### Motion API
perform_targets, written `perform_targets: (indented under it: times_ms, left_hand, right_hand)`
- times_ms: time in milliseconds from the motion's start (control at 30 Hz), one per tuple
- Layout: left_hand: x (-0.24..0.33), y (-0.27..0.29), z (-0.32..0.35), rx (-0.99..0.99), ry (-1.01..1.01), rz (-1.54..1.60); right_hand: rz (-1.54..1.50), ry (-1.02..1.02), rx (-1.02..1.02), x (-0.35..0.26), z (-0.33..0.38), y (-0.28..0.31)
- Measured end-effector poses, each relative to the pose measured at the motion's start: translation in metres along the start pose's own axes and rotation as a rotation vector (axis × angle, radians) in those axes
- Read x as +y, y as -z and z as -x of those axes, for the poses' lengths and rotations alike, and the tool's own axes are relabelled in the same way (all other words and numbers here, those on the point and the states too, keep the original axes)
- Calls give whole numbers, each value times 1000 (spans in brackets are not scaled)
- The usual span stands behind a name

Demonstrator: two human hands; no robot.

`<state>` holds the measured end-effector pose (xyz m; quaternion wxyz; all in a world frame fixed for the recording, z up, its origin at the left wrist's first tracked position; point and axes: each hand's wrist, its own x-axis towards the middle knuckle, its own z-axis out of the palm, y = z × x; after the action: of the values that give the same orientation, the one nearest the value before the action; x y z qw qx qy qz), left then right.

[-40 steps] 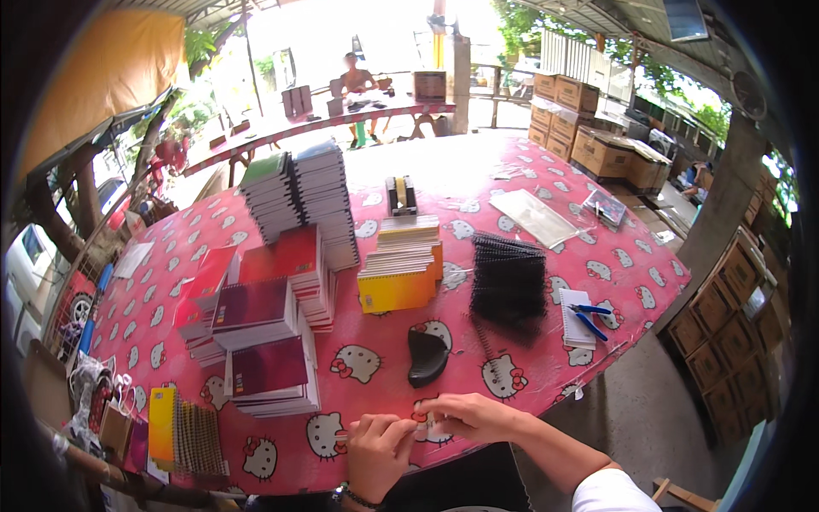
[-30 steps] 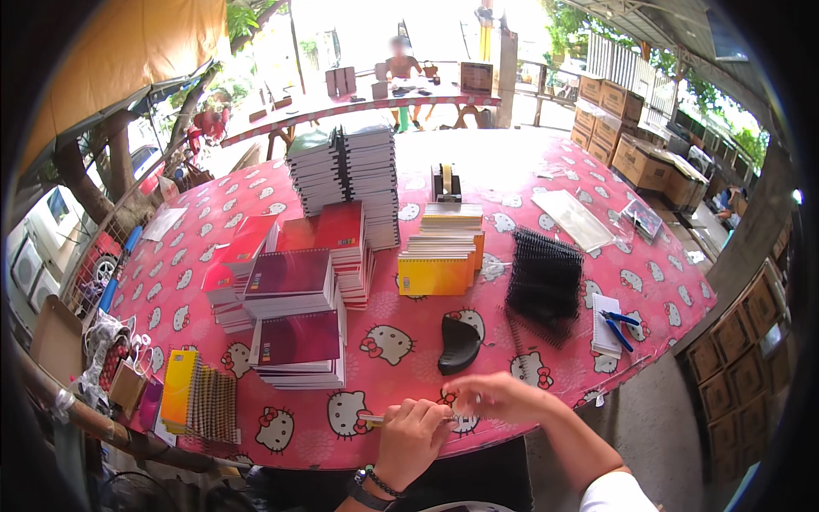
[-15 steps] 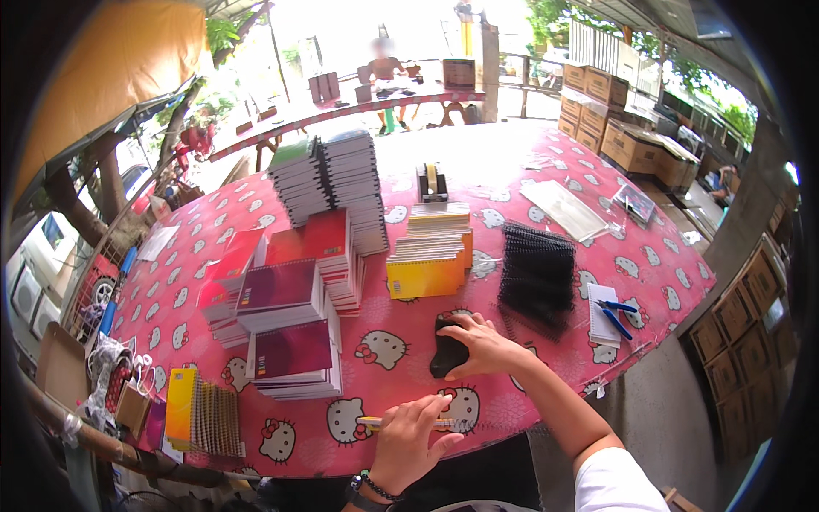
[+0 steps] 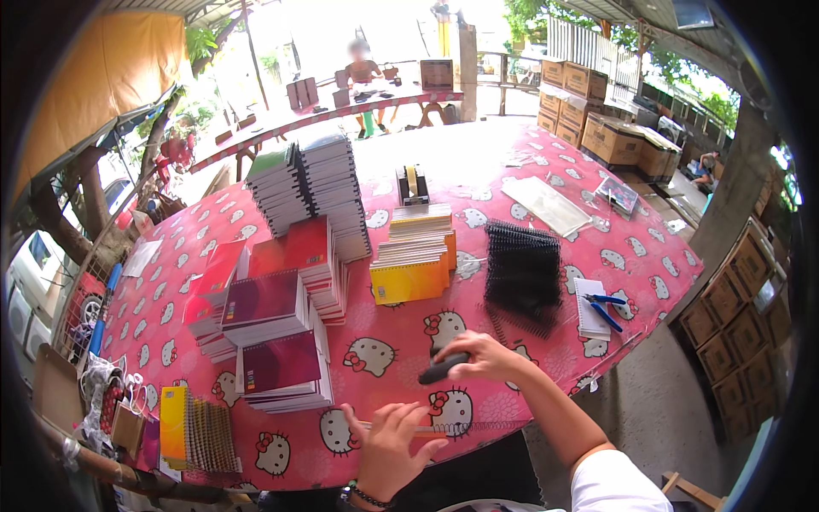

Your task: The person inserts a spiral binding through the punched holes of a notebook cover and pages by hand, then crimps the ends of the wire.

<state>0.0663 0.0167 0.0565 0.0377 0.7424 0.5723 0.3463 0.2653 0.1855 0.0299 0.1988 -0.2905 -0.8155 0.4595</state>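
Observation:
My left hand [image 4: 394, 444] lies with fingers spread over a small notebook near the table's front edge. Only an orange strip of the notebook [image 4: 430, 432] shows past my fingers. From its edge a thin dark spiral coil [image 4: 490, 425] runs out to the right. My right hand [image 4: 479, 354] is closed round a smooth, rounded black hand-sized object [image 4: 443, 369], tilted above the table; its kind cannot be made out. To the right lie a pile of black spiral coils [image 4: 522, 271] and blue-handled pliers [image 4: 606, 312] on a white notepad [image 4: 587, 294].
Stacks of purple notebooks [image 4: 277, 365], red notebooks [image 4: 309, 243], yellow notebooks [image 4: 409, 282] and tall spiral-bound books [image 4: 328, 183] cover the left and middle. A tape dispenser [image 4: 413, 186] stands behind. Cartons [image 4: 610, 141] are piled beyond; a person [image 4: 363, 72] sits at a far table.
My right hand has lifted and tilted the black object, which stood on the table before. My left hand has spread further over the notebook. The whole view has shifted slightly.

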Motion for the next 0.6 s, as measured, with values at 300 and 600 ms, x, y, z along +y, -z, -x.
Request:
perform_targets:
  times_ms: [300,600]
  left_hand:
    - [-32,-4,16,28,-44,-17]
    - [-28,-9,12,61,30,56]
  right_hand:
    - [-172,115,-72,-30,32,-22]
    - [-384,302,-268,-41,25,-21]
